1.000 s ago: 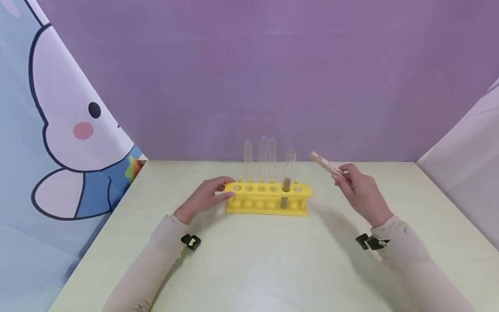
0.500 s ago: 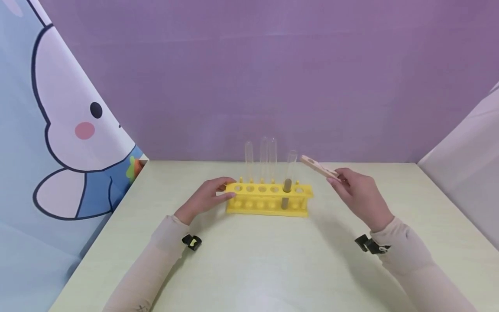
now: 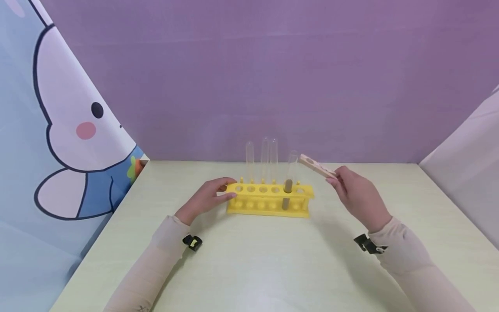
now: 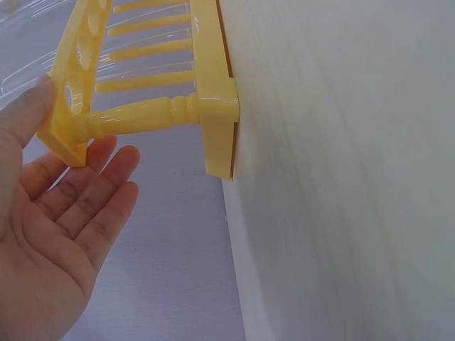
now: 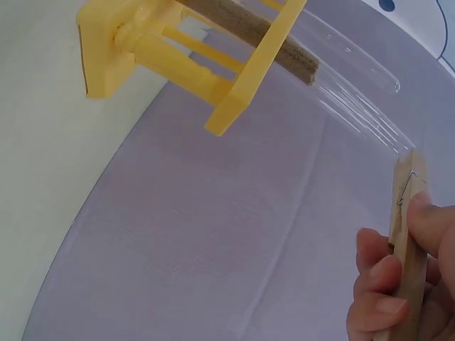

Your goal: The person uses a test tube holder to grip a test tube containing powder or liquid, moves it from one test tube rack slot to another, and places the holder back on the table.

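Note:
My left hand (image 3: 208, 197) holds the left end of a yellow test tube rack (image 3: 269, 212), thumb on its top plate and fingers at the far side. In the rack's fifth hole stands an upright test tube (image 3: 292, 167) with grey-brown contents (image 3: 286, 203). Behind the holes, clear test tubes (image 3: 249, 160) sit upside down on the back pegs. My right hand (image 3: 360, 197) pinches a wooden test tube holder (image 3: 317, 167) with a wire spring, seen closer in the right wrist view (image 5: 407, 213). Its tip overlaps the filled tube's mouth from the right in the right wrist view.
The rack stands on a pale table (image 3: 265, 260) toward its back edge. A purple backdrop (image 3: 269, 78) rises behind, a cartoon-printed cloth (image 3: 62, 182) hangs at the left and a white cloth (image 3: 468, 164) at the right.
The right hand has brought the wooden test tube holder left and slightly down, up to the filled tube's mouth. The left hand keeps its hold on the rack.

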{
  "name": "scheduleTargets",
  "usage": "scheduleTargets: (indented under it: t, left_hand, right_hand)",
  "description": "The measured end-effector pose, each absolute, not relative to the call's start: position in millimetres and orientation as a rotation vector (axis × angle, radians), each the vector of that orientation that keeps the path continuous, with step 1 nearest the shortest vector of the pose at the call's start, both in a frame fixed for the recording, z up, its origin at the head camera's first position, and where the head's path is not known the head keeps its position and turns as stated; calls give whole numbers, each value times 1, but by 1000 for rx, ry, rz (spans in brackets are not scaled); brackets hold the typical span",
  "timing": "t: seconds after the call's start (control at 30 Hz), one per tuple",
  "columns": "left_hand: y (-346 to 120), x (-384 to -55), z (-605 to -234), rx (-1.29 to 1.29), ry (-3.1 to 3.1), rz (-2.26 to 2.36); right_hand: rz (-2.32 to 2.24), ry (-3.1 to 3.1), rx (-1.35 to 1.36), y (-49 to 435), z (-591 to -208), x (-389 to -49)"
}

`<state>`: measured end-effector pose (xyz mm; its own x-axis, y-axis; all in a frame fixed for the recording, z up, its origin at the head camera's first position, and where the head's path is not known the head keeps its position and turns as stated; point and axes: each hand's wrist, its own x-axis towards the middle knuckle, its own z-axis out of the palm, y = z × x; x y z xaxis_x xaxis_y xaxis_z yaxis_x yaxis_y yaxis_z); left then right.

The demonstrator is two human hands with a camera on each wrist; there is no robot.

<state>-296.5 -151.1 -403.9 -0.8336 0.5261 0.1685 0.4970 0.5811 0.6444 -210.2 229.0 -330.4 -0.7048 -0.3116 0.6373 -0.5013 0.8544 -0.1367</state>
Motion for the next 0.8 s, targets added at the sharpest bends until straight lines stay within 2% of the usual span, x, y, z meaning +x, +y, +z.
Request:
scheduleTargets:
  t: [0.8]
  left_hand:
    - [-152,-297,-405,901,2735,1103]
  right_hand:
    - [336,-2384,634,229,-322,-212]
